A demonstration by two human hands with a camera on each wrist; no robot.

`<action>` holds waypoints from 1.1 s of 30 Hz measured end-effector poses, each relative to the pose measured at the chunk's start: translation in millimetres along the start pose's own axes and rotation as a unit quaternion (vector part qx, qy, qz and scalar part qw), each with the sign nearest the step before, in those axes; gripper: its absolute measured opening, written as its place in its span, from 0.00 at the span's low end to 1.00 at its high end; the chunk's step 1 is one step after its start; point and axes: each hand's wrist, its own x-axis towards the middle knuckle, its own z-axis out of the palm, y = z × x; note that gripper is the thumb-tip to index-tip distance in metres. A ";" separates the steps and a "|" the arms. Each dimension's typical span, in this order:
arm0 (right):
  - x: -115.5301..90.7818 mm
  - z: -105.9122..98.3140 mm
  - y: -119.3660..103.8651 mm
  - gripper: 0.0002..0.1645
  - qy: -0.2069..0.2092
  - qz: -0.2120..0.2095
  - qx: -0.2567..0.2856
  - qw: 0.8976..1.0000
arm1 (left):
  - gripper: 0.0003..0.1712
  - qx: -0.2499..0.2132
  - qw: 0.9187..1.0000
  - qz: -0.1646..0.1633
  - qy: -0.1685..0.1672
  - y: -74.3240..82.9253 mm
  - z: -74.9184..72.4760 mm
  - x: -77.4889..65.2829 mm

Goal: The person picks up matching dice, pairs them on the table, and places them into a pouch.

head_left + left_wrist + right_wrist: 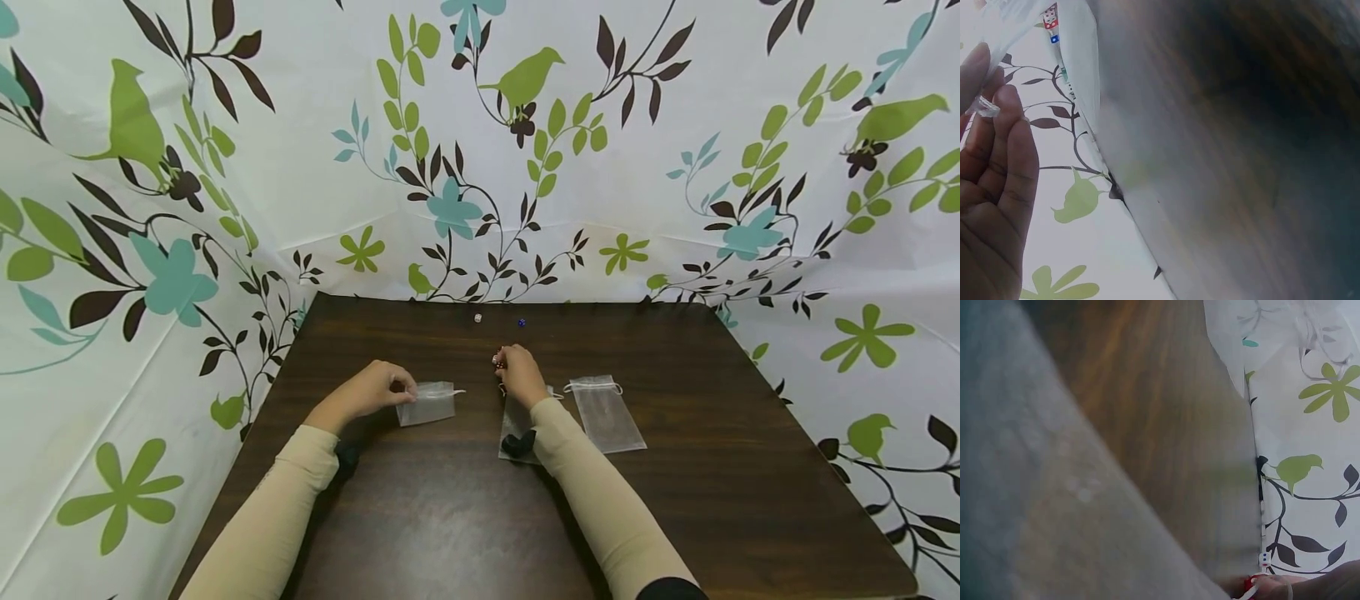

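- The left hand (pixel 367 390) pinches a sheer white drawstring pouch (pixel 433 406) between thumb and fingers; its other fingers lie curled close together, and the pouch hangs toward the middle of the table, its drawstring end pointing right
- The right hand (pixel 522 375) has its thumb and fingers drawn together on a small cluster of red and white dice (pixel 497 361); the dice show at the fingertips, though their exact number cannot be told
- A second sheer pouch (pixel 513 423) lies flat beneath the right wrist, partly hidden by it; a third sheer pouch (pixel 606 418) lies just to its right, drawstring toward the far edge
- A white die (pixel 477 317) and a blue die (pixel 522 322) sit apart near the far edge, beyond both hands
- All this is on a dark wood-grain table (pixel 420 525); tan sleeves (pixel 262 517) cover both forearms; a white cloth (pixel 300 142) printed with green birds, leaves and blue flowers stands behind and at the sides
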 end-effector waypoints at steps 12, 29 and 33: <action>11.9 2.4 -12.0 0.06 0.007 -0.060 0.021 0.998 | 0.03 -0.004 1.000 -0.004 -0.001 -0.4 1.4 1.3; 36.5 28.4 -42.6 0.09 -0.090 -0.070 0.097 0.989 | 0.03 -0.008 1.000 0.001 -0.012 -1.6 2.5 3.0; 34.8 34.0 -41.1 0.09 -0.102 -0.064 0.095 0.988 | 0.03 -0.010 1.000 -0.001 -0.013 0.2 1.9 2.5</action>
